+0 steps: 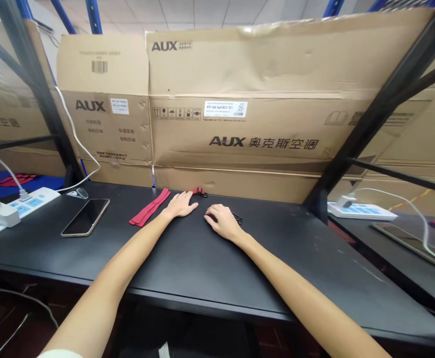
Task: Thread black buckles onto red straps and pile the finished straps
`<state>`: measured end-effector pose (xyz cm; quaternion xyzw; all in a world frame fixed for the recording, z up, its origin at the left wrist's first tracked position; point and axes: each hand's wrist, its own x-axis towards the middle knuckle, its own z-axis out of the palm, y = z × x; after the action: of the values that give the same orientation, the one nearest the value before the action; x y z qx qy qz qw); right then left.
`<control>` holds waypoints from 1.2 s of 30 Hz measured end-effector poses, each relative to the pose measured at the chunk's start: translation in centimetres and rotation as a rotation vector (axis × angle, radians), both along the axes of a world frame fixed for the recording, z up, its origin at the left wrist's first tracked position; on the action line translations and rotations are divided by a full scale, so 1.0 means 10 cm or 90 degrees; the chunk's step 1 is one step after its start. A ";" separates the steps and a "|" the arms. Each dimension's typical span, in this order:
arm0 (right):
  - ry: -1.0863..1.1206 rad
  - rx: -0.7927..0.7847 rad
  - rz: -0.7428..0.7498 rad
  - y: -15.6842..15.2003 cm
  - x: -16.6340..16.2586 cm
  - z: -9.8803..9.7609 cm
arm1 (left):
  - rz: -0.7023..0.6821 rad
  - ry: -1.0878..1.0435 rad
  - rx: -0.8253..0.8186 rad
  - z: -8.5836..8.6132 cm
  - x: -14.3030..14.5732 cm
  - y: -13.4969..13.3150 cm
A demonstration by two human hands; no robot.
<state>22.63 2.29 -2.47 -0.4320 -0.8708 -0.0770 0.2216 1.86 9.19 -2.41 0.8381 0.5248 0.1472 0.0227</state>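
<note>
My left hand (180,204) lies flat on the black table (187,258), fingers stretched out, its fingertips close to a small red strap piece with a black buckle (199,191). A flat red strap (149,207) lies just to the left of that hand. My right hand (222,220) rests palm down a little to the right, fingers curled over a thin black ring or cord (237,218) that shows at its far edge. Whether it grips the cord is hidden.
A phone (85,217) lies face up at the left, with a white power strip (23,205) and charger beyond it. Large cardboard boxes (240,124) wall off the back. A black rack post (370,124) slants at the right, with another power strip (359,211) behind it.
</note>
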 end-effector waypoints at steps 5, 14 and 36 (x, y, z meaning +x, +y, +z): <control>0.021 0.001 -0.014 0.02 0.05 -0.03 | -0.056 -0.035 0.041 -0.04 -0.05 -0.13; 0.038 0.007 -0.009 -0.01 -0.04 -0.07 | -0.183 -0.100 0.122 -0.06 -0.21 -0.63; 0.509 -0.221 0.086 -0.05 -0.26 -0.04 | -0.253 -0.158 0.154 0.25 -0.08 -0.79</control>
<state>20.08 1.76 -2.87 -0.4009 -0.7429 0.2584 0.4697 1.02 1.27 0.08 0.8970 0.3215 0.3031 0.0152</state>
